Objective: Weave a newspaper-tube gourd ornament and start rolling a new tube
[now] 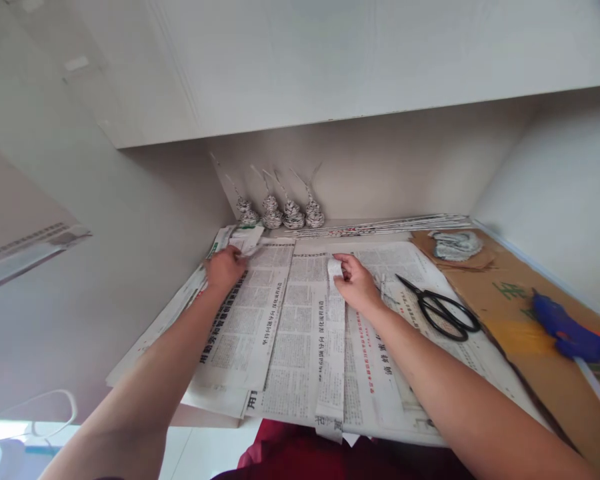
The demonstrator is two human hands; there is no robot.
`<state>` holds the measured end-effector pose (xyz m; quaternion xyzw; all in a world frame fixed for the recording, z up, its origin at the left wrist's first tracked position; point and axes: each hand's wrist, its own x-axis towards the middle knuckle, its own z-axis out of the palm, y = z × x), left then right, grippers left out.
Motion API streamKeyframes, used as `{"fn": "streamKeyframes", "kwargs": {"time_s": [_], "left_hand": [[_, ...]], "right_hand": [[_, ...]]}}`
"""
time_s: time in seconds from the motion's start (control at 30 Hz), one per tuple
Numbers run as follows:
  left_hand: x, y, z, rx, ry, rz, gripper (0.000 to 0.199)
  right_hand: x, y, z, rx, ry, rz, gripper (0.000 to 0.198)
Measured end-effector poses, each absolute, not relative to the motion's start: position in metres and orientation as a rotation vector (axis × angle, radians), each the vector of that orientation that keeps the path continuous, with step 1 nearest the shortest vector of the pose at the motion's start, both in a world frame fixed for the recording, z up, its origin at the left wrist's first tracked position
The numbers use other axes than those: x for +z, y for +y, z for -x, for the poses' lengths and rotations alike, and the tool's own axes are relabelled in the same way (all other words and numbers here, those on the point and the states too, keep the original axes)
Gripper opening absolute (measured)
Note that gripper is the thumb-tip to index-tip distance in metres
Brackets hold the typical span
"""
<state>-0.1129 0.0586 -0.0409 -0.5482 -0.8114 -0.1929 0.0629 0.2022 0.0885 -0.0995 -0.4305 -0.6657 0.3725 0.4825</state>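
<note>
My right hand [359, 283] pinches the far end of a long newspaper strip [334, 353] between thumb and fingers. The strip runs toward me over the newspaper sheets [300, 333], and its near end hangs past the edge. At the left, my left hand [226, 268] has its fingers closed by a pale, thin piece [251, 252], apparently paper; the exact grip is unclear. Beneath that hand lies a stack of newspaper pieces [240, 333]. Black-handled scissors [445, 313] rest on the paper to the right of my right hand.
Several gourd-shaped coiled paper pieces [294, 215] stand along the back wall. Thin rolled paper sticks [380, 227] lie beside them. On the right, a cardboard sheet [510, 333] bears a blue glue gun [570, 330] and a crumpled cloth [455, 245]. A cabinet [330, 60] overhangs the surface.
</note>
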Motion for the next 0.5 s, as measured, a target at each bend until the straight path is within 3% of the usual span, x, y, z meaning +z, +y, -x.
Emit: {"fn": "streamKeyframes", "kwargs": {"time_s": [0.1,0.23,0.33,0.5], "left_hand": [[-0.037,0.057,0.115,-0.641,-2.369,1.482,0.043],[-0.042,0.032,0.079,-0.836,-2.108,2.2,0.025],[-0.049,0.001,0.047,-0.749,-1.875,2.652,0.021],[-0.048,-0.031,0.035,-0.602,-1.789,2.675,0.026]], "right_hand": [[-0.097,0.087,-0.202,0.894,-1.617,1.07,0.051],[-0.093,0.084,-0.202,0.895,-1.619,1.083,0.051],[-0.092,0.084,-0.202,0.904,-1.627,1.076,0.05],[-0.092,0.083,-0.205,0.898,-1.642,1.079,0.049]]}}
